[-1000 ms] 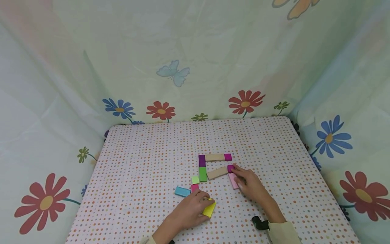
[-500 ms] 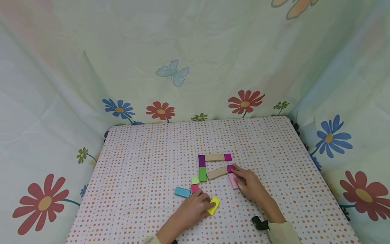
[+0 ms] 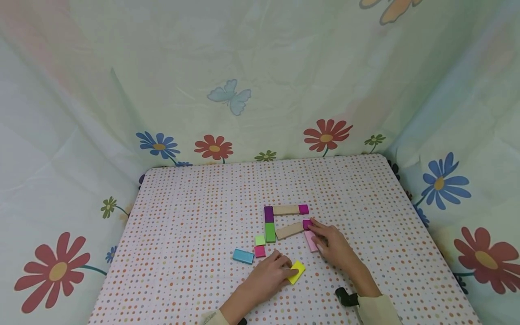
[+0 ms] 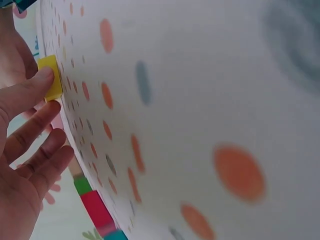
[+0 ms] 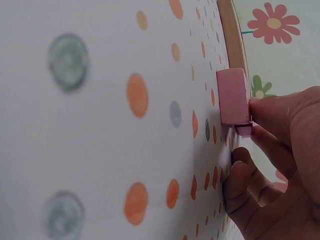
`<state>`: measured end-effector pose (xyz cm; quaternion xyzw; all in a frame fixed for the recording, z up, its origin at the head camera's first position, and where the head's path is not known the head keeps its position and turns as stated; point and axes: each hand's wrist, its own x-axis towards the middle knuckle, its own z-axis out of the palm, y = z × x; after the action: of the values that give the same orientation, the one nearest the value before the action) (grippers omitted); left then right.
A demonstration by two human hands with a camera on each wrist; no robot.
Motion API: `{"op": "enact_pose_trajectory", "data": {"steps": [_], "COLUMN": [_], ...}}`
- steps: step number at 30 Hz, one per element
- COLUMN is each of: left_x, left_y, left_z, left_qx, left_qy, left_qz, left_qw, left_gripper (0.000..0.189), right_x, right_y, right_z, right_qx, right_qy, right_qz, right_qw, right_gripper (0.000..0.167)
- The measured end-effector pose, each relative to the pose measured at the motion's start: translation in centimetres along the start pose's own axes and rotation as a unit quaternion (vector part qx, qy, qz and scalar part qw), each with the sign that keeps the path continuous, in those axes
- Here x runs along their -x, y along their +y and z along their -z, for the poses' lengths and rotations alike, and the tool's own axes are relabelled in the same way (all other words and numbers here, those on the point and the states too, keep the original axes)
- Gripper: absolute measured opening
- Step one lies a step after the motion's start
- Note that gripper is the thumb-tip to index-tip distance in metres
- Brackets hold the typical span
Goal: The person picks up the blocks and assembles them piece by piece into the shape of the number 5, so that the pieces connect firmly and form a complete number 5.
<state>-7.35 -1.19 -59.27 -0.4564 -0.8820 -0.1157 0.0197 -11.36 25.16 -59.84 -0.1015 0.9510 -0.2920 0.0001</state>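
My left hand [image 3: 271, 273] pinches a yellow wooden block [image 3: 299, 270], its thumb lying along the near face in the left wrist view, where the block [image 4: 56, 89] sits low against the tablecloth. Beside a pink block [image 3: 310, 242] is my right hand [image 3: 335, 246]. Its index fingertip touches a small magenta block [image 3: 306, 224] at the pink block's far end. In the right wrist view the thumb rests against the pink block [image 5: 233, 97] and the other fingers bend loosely. A plain wood block [image 3: 290, 230] runs from the magenta one toward a green block [image 3: 270, 232].
A purple block [image 3: 269, 214], another plain wood block [image 3: 286, 210] and a second magenta block [image 3: 303, 209] form the far row. Pale green [image 3: 260, 240], hot pink [image 3: 259, 251] and blue [image 3: 243, 256] blocks lie left. Printed curtains [image 3: 260, 67] enclose the dotted table [image 3: 195, 203].
My left hand has slid the yellow block rightward and slightly away from me, uncovering the hot pink block. The right hand has stayed put at the pink and magenta blocks.
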Motion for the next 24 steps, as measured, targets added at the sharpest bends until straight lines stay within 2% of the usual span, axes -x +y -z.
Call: {"op": "enact_pose_trajectory", "data": {"steps": [4, 9, 13, 20, 24], "left_x": [-0.6, -1.3, -1.7, -2.9, -3.5], "left_y": [0.3, 0.6, 0.8, 0.8, 0.9], "left_z": [-0.3, -0.4, -0.5, -1.0, -1.0], "left_qx": [0.017, 0.039, 0.026, 0.004, -0.001], "left_qy": [0.005, -0.008, -0.011, 0.013, 0.006], "left_qz": [0.004, 0.014, 0.01, -0.001, 0.003], "left_qw": [0.9998, 0.9991, 0.9995, 0.9999, 1.0], "left_gripper": [0.03, 0.031, 0.032, 0.031, 0.031], "right_x": [-0.1, -0.1, 0.0, -0.1, -0.1], "right_y": [0.1, 0.2, 0.2, 0.2, 0.1], "right_z": [-0.1, -0.2, -0.1, -0.1, 0.0], "right_qx": [-0.001, -0.001, -0.004, -0.008, -0.007], "right_qy": [0.003, 0.001, 0.001, 0.0, -0.004], "right_qz": [0.0, -0.001, -0.002, -0.002, -0.01], "right_qw": [1.0, 1.0, 1.0, 1.0, 0.9999], "right_gripper": [0.042, 0.042, 0.042, 0.041, 0.041]}}
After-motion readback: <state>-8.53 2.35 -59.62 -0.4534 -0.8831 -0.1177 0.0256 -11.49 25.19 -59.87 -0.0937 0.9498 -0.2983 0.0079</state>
